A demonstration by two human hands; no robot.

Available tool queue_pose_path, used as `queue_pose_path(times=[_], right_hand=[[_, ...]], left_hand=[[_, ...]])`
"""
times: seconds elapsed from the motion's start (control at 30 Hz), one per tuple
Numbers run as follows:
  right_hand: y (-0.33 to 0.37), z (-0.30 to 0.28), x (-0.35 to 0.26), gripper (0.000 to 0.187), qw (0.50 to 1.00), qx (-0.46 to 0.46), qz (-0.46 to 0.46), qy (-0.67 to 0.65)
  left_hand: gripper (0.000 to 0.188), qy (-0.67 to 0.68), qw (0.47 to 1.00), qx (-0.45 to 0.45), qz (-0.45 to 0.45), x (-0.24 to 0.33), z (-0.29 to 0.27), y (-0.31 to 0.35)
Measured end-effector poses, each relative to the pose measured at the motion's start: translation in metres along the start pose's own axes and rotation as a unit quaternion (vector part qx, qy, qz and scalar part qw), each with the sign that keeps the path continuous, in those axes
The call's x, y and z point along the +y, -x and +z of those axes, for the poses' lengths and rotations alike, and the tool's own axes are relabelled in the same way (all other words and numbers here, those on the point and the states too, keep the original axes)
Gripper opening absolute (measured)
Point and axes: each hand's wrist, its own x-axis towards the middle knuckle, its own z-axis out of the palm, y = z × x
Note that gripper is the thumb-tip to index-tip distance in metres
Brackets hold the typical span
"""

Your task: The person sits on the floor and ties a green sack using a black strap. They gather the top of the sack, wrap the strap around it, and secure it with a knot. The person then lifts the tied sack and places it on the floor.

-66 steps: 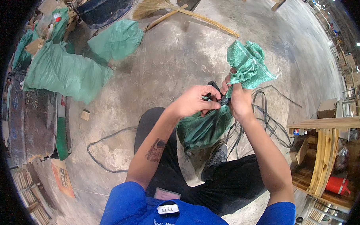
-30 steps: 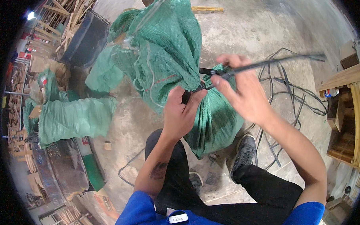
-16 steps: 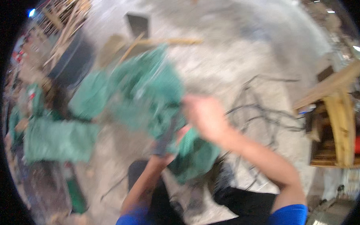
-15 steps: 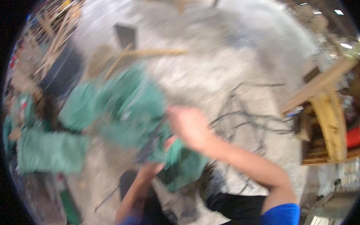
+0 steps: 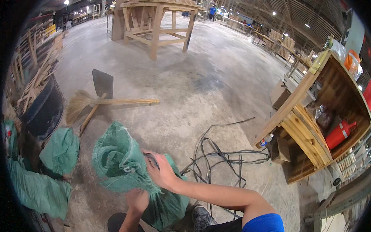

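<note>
A green woven sack stands on the floor between my legs, its neck bunched and its frayed mouth flaring up and to the left. My left hand is closed on the neck from below. On the far side of the neck my right hand is also closed, its fingers bent round the bunched cloth. A dark strip shows at the right hand's fingers; its kind and full length are hidden. What the sack contains cannot be seen.
Black cords lie tangled to the right, near my shoe. A broom and dustpan lie ahead-left. More green sacks and a black bin of wood scraps line the left. A wooden shelf stands right, a wooden table far ahead.
The view has tilted up and steadied. My right hand has come in against the sack's neck, and the dark strip that showed between my hands is now mostly hidden.
</note>
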Motion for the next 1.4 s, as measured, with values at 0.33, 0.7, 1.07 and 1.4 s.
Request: queue_pose_path(times=[0.33,0.7,1.07,1.4], right_hand=[[0.019,0.032,0.020,0.020,0.994,0.077,-0.030,0.072],[-0.005,0.018,0.016,0.032,0.990,0.013,0.108,-0.092],[-0.022,0.003,0.041,0.029,0.969,-0.008,0.164,-0.183],[-0.057,-0.006,0.056,0.039,0.970,-0.191,0.134,0.060]], left_hand=[[0.026,0.213,0.970,0.093,0.064,0.009,0.006,-0.011],[0.027,0.712,0.672,0.176,-0.106,-0.017,-0.061,-0.024],[0.024,0.681,0.602,0.348,-0.231,-0.115,-0.100,-0.021],[0.024,0.556,0.655,0.435,-0.270,-0.178,-0.122,-0.006]])
